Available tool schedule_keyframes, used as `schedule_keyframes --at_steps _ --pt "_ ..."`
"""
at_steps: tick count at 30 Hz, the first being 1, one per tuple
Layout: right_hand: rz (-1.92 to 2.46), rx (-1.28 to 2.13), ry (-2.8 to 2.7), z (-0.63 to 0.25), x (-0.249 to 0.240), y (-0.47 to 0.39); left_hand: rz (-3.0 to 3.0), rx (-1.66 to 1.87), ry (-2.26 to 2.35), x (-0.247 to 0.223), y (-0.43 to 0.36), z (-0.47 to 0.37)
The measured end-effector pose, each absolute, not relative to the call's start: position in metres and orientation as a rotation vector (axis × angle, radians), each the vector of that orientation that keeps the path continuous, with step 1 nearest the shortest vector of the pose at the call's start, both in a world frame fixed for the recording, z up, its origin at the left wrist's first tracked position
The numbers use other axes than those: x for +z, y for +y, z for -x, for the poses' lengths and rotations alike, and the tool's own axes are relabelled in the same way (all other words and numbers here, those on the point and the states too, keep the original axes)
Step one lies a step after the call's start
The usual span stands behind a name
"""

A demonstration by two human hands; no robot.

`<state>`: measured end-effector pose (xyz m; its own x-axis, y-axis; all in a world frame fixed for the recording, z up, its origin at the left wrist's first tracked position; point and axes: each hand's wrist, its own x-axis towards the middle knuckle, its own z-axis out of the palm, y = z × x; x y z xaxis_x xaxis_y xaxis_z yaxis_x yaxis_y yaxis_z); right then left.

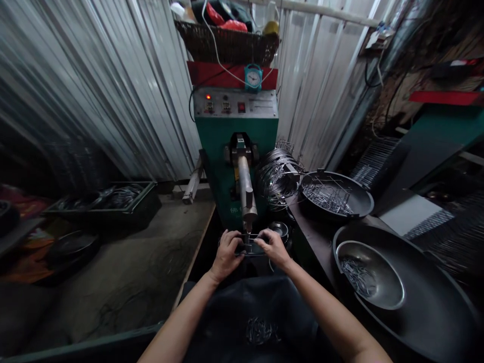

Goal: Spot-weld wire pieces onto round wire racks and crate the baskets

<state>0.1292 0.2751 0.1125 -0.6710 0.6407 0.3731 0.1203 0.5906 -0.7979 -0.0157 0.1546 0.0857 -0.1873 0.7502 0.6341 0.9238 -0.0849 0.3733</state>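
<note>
Under the metal arm [245, 184] of a green machine [212, 146], a small wire frame [249, 248] is held between both hands. My left hand [227, 252] grips its left side, thumb and fingers pressed together. On the right side, my right hand [273, 246] pinches the frame or a thin wire at its top edge. The tip of the machine's arm is just above the middle of the frame. A pile of short wire pieces [260, 330] lies on the dark apron [227, 312] over my lap.
Right of the machine are a wire bundle [278, 176], a black pan [363, 201] with wire pieces and a steel bowl [393, 282] inside a large pan [427, 312]. A green tray [145, 201] stands on the left floor. A basket [227, 46] sits above.
</note>
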Motion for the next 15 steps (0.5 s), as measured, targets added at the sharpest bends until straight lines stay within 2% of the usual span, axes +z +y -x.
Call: schedule_keyframes --at_steps 15 --pt "0.579 1.196 -2.1 -0.126 0.1161 0.2838 1.828 -1.131 -1.97 0.0933 0.1595 0.0151"
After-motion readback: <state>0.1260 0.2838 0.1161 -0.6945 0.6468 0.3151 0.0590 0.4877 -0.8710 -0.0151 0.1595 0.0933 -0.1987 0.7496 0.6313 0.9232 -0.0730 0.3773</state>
